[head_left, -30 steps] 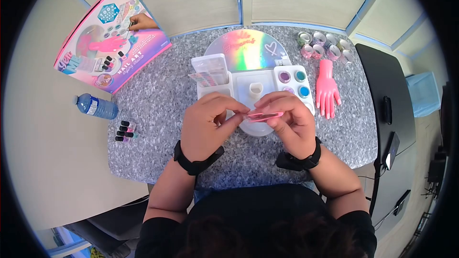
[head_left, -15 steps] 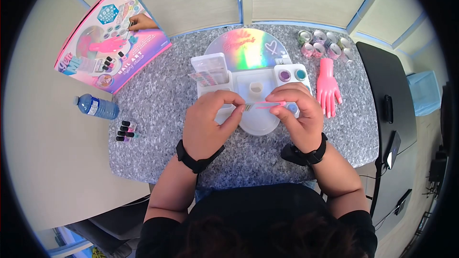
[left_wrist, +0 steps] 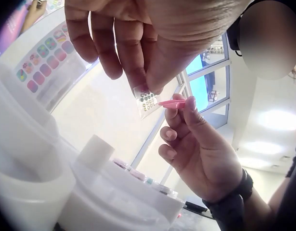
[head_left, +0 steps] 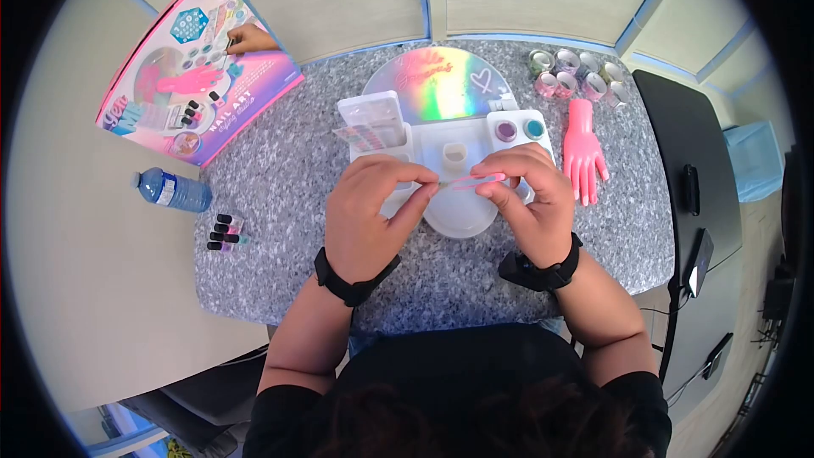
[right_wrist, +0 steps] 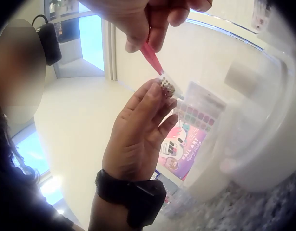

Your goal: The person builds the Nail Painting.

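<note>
Pinched between the left hand's (head_left: 365, 212) thumb and finger is a small clear sheet of gems (left_wrist: 147, 102), its dark and pale stones in rows. The right hand (head_left: 536, 203) pinches pink tweezers (head_left: 476, 180), whose tips point left at the sheet. In the right wrist view the tweezers (right_wrist: 151, 58) reach the sheet (right_wrist: 166, 85); whether a gem is between the tips cannot be told. Both hands are raised over the front of a white tray (head_left: 462, 219). Fingers of the right hand cover part of the tray's pots.
A nail sticker sheet (head_left: 365, 137) leans at the tray's left. Purple (head_left: 506, 131) and teal (head_left: 533, 129) pots sit at its right. Beyond are a pink model hand (head_left: 582, 153) and several foil rolls (head_left: 566, 61). A bottle (head_left: 174, 191), polish bottles (head_left: 222, 233) and a box (head_left: 199, 68) stand left.
Since a second ago the right hand has moved a little right and upward, and the tweezers now lie farther from the left fingers. Both hands keep their pinches.
</note>
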Available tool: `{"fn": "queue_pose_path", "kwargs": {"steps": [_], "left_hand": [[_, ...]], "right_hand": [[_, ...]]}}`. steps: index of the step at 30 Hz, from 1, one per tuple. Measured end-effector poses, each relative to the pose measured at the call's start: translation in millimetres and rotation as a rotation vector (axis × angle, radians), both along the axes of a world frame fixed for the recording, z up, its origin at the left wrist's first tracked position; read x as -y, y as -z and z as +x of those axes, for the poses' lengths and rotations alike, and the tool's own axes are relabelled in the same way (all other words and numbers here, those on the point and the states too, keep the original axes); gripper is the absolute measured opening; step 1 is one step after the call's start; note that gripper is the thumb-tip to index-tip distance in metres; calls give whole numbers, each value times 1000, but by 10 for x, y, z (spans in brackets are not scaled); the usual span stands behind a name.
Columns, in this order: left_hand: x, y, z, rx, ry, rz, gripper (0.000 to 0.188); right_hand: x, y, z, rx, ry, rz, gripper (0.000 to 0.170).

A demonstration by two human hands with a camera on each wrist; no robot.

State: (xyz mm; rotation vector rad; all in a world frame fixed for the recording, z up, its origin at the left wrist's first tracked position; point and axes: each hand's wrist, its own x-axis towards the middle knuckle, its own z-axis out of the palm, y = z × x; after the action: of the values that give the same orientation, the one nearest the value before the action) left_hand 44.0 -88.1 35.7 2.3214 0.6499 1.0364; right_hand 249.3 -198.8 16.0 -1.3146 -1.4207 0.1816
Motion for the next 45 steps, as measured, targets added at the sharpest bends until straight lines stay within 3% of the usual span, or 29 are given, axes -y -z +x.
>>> {"fn": "queue_pose_path", "kwargs": {"steps": [5,8,11,13,15,17,18,20,23,33,35,42,45], "left_hand": [[-11,-6,-1,-14,19,28,16],[-6,46,8,-7,33,58,14],[18,89,43,15,10,17,11],[-12,83,35,33,12,-15,10],[-60,74,25,48,18,-43,10],[-110,66,-50,191,-168,-165,18],[-169,100,-68,194,-167,-161,18],[-344,195,-85,519,-230,-158,31],[-522,244,-150,601,-292,-299,37],[-899,538,-218,482,-323,-582,39],[-904,606,-178,467,-301,-585,47],[-859,525,-148,469,-254,-528,45],[-850,623,-169,440,-223,-532,47]], "right_hand": [[26,-52,-57,-21,20,-67,24],[17,0,-96,-182,53,-199,24],[-55,-5,-57,-114,31,-260,24],[-139,-70,-53,42,9,-122,22],[-250,-172,-30,94,-20,-138,20],[-413,-268,-37,144,-50,-155,19],[-541,-292,-44,184,-41,-211,19],[-730,-298,-86,231,-30,-257,18],[-925,-210,-170,296,-17,-333,17],[-1103,-140,-525,566,249,-412,11],[-1128,-105,-579,615,352,-427,10],[-1075,-139,-648,693,357,-419,8],[-809,-310,-601,637,332,-418,14]]}}
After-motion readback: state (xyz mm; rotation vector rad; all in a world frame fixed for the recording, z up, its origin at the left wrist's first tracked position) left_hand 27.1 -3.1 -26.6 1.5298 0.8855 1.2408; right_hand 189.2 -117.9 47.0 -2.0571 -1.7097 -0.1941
